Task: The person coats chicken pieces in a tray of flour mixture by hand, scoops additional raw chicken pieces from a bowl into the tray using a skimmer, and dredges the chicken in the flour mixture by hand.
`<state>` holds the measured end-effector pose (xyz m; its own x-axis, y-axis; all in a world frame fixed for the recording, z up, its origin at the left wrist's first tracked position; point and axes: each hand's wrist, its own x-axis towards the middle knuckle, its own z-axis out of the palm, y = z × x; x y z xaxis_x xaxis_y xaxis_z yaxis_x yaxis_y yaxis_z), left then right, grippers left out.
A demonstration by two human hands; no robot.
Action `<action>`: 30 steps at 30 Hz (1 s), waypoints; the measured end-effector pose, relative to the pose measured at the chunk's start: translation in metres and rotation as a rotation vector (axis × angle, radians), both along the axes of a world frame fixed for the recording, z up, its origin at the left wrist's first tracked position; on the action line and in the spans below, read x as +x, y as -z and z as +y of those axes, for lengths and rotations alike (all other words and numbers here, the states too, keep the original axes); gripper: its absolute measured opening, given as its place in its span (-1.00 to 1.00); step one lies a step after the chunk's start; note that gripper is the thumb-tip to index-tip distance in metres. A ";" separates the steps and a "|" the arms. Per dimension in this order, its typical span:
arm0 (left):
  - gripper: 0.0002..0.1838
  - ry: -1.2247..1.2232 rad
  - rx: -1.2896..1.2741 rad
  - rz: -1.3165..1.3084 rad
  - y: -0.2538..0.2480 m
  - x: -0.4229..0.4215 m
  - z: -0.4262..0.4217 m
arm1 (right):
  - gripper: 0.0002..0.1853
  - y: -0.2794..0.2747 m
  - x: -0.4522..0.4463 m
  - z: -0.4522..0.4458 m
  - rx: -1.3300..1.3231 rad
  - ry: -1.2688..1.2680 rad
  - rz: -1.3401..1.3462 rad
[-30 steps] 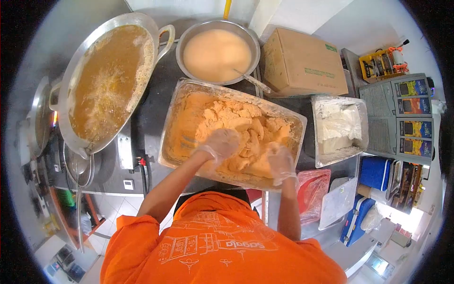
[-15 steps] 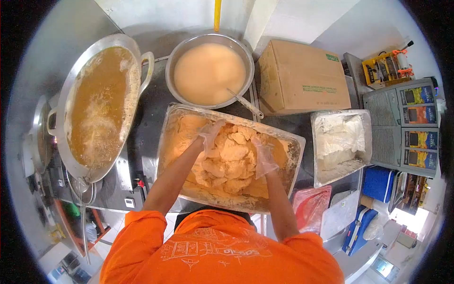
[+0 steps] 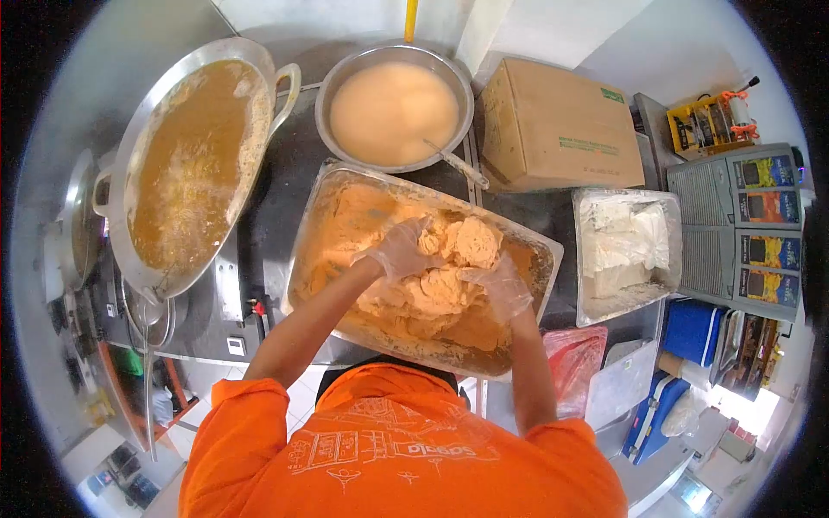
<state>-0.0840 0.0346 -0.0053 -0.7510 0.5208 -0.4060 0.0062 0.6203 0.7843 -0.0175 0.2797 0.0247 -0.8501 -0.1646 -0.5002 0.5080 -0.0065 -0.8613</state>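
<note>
A metal tray (image 3: pixel 302 250) holds loose orange breading flour and a heap of flour-coated pieces (image 3: pixel 436 293); what is under the coating I cannot make out. My left hand (image 3: pixel 400 249), in a clear plastic glove, curls its fingers around coated pieces left of the heap's middle. Also gloved, my right hand (image 3: pixel 503 289) grips the heap from the right, its fingertips partly hidden among the pieces. Between both hands a big coated clump (image 3: pixel 472 242) sits raised above the rest. Orange powder clings to the gloves.
Behind the tray stands a steel bowl (image 3: pixel 321 116) of cloudy peach liquid with a utensil handle (image 3: pixel 466 170). A large pan of bubbling oil (image 3: pixel 186 181) is at left. To the right are a cardboard box (image 3: pixel 561 129), a tray of white flour (image 3: pixel 626 246) and a red plastic bag (image 3: pixel 574 363).
My hands have come closer together around the heap, lifting and bunching coated pieces toward the tray's back. The left hand moved right. The view has shifted slightly.
</note>
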 end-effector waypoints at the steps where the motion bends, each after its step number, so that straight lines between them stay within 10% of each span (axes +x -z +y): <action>1: -0.24 0.093 -0.119 0.195 0.001 0.010 0.001 | -0.44 0.008 0.010 0.006 0.002 0.002 0.006; 6: -0.40 0.426 -0.492 0.462 -0.035 0.077 -0.016 | -0.46 0.009 0.069 0.005 1.112 -0.425 0.664; 9: -0.39 0.399 -0.487 0.730 -0.009 0.102 -0.061 | -0.44 -0.030 0.085 0.012 1.268 -0.666 0.677; 14: -0.42 -0.168 -0.230 0.432 0.003 0.109 -0.131 | -0.33 -0.008 0.030 0.014 0.910 -0.265 0.324; 16: -0.28 -0.671 -0.286 -0.348 0.076 0.102 -0.162 | -0.31 0.030 -0.006 0.003 0.922 -0.133 0.317; 22: -0.01 -0.510 0.022 -0.632 0.253 0.105 -0.178 | -0.05 0.074 -0.052 -0.044 1.108 -0.527 0.092; 30: -0.08 -0.765 0.133 -0.888 0.048 0.060 -0.038 | -0.08 0.027 -0.044 -0.062 0.353 -0.660 -0.139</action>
